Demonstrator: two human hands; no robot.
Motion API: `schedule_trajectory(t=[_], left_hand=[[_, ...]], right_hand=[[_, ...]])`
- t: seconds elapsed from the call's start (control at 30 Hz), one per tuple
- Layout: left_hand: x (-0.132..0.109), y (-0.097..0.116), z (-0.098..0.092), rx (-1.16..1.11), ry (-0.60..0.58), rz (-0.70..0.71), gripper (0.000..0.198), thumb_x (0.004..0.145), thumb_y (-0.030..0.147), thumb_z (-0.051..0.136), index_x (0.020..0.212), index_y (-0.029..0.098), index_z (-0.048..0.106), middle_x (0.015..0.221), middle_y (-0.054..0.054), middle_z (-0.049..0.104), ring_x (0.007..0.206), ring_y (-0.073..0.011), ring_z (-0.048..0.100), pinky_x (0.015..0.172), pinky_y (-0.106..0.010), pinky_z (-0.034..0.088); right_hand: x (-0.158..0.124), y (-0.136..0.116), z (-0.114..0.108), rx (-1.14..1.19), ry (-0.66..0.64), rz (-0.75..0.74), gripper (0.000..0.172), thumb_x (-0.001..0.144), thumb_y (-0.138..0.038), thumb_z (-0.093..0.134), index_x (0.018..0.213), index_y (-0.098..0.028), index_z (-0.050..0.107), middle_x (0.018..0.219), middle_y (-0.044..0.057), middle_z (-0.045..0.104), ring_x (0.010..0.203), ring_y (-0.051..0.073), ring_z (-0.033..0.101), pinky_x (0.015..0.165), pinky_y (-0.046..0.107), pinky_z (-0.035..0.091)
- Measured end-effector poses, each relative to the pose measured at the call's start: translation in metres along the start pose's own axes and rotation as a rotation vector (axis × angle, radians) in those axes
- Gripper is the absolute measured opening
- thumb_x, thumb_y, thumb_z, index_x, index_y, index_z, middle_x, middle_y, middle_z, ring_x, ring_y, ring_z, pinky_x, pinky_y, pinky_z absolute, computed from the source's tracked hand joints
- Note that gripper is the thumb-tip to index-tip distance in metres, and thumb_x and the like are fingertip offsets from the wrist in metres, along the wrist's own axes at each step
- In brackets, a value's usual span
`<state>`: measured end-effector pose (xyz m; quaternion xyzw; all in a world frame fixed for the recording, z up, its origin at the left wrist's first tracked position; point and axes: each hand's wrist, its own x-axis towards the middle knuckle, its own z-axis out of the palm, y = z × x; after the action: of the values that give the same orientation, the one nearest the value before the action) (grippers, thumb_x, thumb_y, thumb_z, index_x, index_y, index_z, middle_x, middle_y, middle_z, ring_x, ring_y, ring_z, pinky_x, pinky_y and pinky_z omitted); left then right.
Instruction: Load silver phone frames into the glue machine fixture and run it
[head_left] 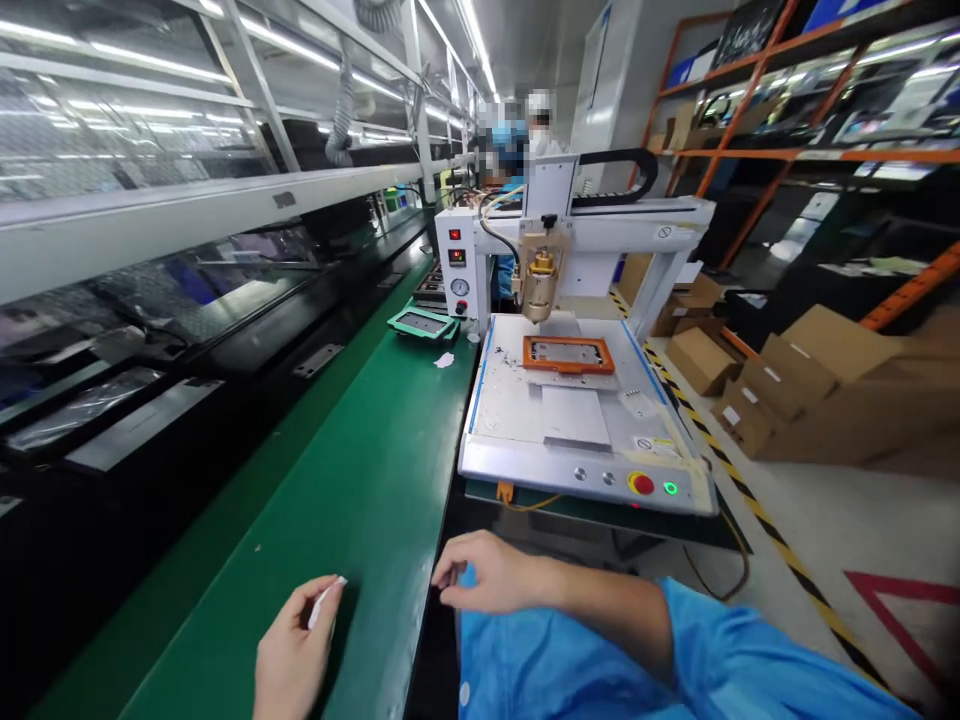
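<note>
My left hand (294,645) rests on the green conveyor belt (352,470) at the bottom, fingers pinched on a small white piece (324,602). My right hand (484,575), in a blue sleeve, lies at the belt's near edge with fingers curled loosely; whether anything is in them is hidden. Ahead stands a white dispensing machine (585,400) with a brass nozzle head (538,280) hanging over an orange fixture (568,354) that holds a flat dark frame.
A teal fixture tray (422,323) and a white scrap (444,360) lie farther up the belt. A red stop button (640,483) faces me. Cardboard boxes (795,390) and orange shelving (810,150) stand at right. Other people in blue work at the far end.
</note>
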<state>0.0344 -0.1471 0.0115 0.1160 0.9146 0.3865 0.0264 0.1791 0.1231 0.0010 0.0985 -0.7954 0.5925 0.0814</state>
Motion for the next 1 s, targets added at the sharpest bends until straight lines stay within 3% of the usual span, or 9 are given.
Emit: schedule_trajectory(t=[0.13,0.23,0.33,0.4,0.47,0.63,0.77,0.83,1.0], left_hand=[[-0.001,-0.004,-0.009,-0.026,-0.126,-0.088,0.065,0.072,0.078,0.060,0.098,0.020,0.076,0.077,-0.006,0.075,0.060,-0.0218,0.064,0.049,-0.029,0.045],[-0.002,-0.008,-0.015,-0.008,-0.157,-0.075,0.063,0.069,0.077,0.061,0.095,0.022,0.076,0.083,-0.006,0.076,0.066,-0.0225,0.065,0.057,-0.030,0.049],[-0.004,-0.010,-0.017,0.014,-0.171,-0.068,0.058,0.069,0.075,0.063,0.093,0.024,0.077,0.091,-0.005,0.078,0.073,-0.0230,0.068,0.063,-0.030,0.052],[-0.005,-0.011,-0.017,0.020,-0.156,-0.071,0.056,0.068,0.074,0.062,0.091,0.024,0.077,0.095,-0.005,0.079,0.078,-0.0240,0.070,0.064,-0.030,0.053],[-0.006,-0.011,-0.017,0.029,-0.140,-0.078,0.055,0.067,0.073,0.062,0.089,0.025,0.078,0.097,-0.005,0.080,0.081,-0.0245,0.071,0.064,-0.030,0.053],[-0.007,-0.014,-0.016,0.056,-0.129,-0.120,0.055,0.065,0.074,0.062,0.087,0.026,0.079,0.099,-0.005,0.081,0.085,-0.0264,0.074,0.060,-0.029,0.054],[-0.007,-0.019,-0.016,0.058,-0.123,-0.103,0.053,0.065,0.073,0.064,0.085,0.027,0.079,0.100,-0.005,0.081,0.088,-0.0266,0.076,0.064,-0.029,0.057],[-0.007,-0.021,-0.016,0.067,-0.114,-0.093,0.053,0.064,0.073,0.064,0.083,0.026,0.079,0.098,-0.006,0.081,0.086,-0.0266,0.076,0.065,-0.029,0.057],[-0.007,-0.022,-0.017,0.080,-0.121,-0.075,0.053,0.064,0.074,0.065,0.083,0.027,0.079,0.096,-0.005,0.081,0.084,-0.0259,0.076,0.064,-0.029,0.058]], right_hand=[[-0.021,-0.034,-0.050,-0.315,0.213,-0.154,0.009,0.090,-0.029,0.070,0.093,-0.022,0.075,0.091,0.006,0.076,0.084,0.021,0.070,0.079,0.034,0.055],[-0.032,-0.049,-0.114,-0.600,0.477,-0.170,0.009,0.094,-0.026,0.066,0.092,-0.021,0.072,0.088,0.006,0.074,0.082,0.020,0.067,0.078,0.035,0.053],[-0.045,-0.051,-0.188,-0.945,0.675,-0.087,0.012,0.093,-0.031,0.067,0.091,-0.019,0.071,0.087,0.008,0.074,0.084,0.024,0.065,0.080,0.039,0.050],[-0.054,-0.046,-0.231,-1.158,0.686,0.019,0.017,0.090,-0.035,0.072,0.094,-0.018,0.073,0.088,0.009,0.073,0.087,0.027,0.063,0.081,0.041,0.048],[-0.062,-0.038,-0.260,-1.313,0.610,0.120,0.024,0.088,-0.038,0.075,0.098,-0.016,0.074,0.091,0.011,0.073,0.090,0.029,0.061,0.081,0.041,0.045],[-0.065,-0.023,-0.282,-1.543,0.293,0.170,0.023,0.098,-0.033,0.063,0.103,-0.018,0.079,0.087,0.011,0.072,0.088,0.027,0.057,0.075,0.038,0.034],[-0.056,-0.025,-0.287,-1.630,0.159,0.090,0.035,0.105,-0.032,0.048,0.102,-0.020,0.081,0.080,0.011,0.071,0.080,0.025,0.055,0.072,0.039,0.031],[-0.049,-0.031,-0.299,-1.635,0.206,0.089,0.035,0.103,-0.031,0.049,0.106,-0.018,0.080,0.079,0.011,0.071,0.078,0.025,0.055,0.070,0.040,0.032],[-0.018,-0.055,-0.357,-1.518,0.497,0.166,0.036,0.097,-0.030,0.049,0.114,-0.020,0.079,0.090,0.009,0.076,0.080,0.024,0.063,0.068,0.037,0.041]])
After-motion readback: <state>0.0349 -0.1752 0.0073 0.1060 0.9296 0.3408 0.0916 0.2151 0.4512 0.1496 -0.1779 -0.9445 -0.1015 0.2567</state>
